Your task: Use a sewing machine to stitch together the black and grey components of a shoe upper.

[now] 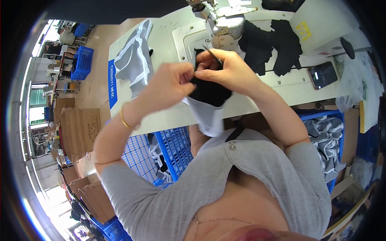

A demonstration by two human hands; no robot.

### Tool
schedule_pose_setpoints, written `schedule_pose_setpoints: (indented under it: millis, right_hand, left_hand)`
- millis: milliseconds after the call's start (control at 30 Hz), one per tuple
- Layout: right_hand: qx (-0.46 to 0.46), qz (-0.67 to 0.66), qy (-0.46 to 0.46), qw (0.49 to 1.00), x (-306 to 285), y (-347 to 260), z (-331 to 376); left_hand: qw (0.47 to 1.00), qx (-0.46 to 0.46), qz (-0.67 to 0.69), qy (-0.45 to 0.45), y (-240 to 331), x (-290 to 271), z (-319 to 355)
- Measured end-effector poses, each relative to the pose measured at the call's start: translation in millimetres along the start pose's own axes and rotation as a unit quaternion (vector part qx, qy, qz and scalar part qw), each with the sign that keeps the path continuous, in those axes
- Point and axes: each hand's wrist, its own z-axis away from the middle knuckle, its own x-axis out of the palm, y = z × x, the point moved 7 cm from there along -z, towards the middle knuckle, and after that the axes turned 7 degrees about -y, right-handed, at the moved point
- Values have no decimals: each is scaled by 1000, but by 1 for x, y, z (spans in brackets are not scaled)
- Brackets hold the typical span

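A black and white fabric piece (211,94) hangs over the table's near edge in front of the sewing machine (225,28). My right hand (231,72) is closed around a thin dark pointed tool (213,56), its tip jutting up toward the machine; its exact kind is unclear. The same hand's fingers press against the top of the fabric. Beside the fabric's left edge, my left hand (171,84) is curled with thumb and fingers together, slightly blurred by motion. Whatever lies between those fingertips is hidden.
On the white table (161,120) lie grey and white fabric pieces (136,56) at left, black fabric pieces (283,46) at right, and a phone (323,75). Blue baskets (175,150) with fabric pieces stand below. A cardboard box (80,132) sits on the floor at left.
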Motion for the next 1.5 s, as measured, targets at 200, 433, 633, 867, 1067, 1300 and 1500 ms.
schedule_pose_setpoints:
  millis: [200, 433, 633, 867, 1067, 1300, 1500]
  right_hand:
    - [-43, 13, -21, 999, -2, 22, 2]
    - [34, -42, -89, 995, -7, 36, 10]
    - [-16, 154, -55, 986, -27, 10, 25]
    - [-185, 299, -143, 925, -7, -62, 36]
    - [-194, 248, 23, 949, -28, -49, 46]
    - [1, 53, 157, 986, -40, 28, 65]
    - [-9, 106, 95, 990, -20, 11, 67]
  left_hand:
    - [938, -31, 310, 152, -23, 50, 13]
    - [895, -6, 411, 175, -22, 86, 5]
    - [920, 103, 110, 361, 14, 38, 13]
    - [950, 270, 155, 4, 20, 8, -27]
    - [936, 62, 335, -91, -3, 36, -28]
    - [890, 7, 448, 86, -5, 42, -7]
    - [883, 91, 336, 314, 9, 32, 9]
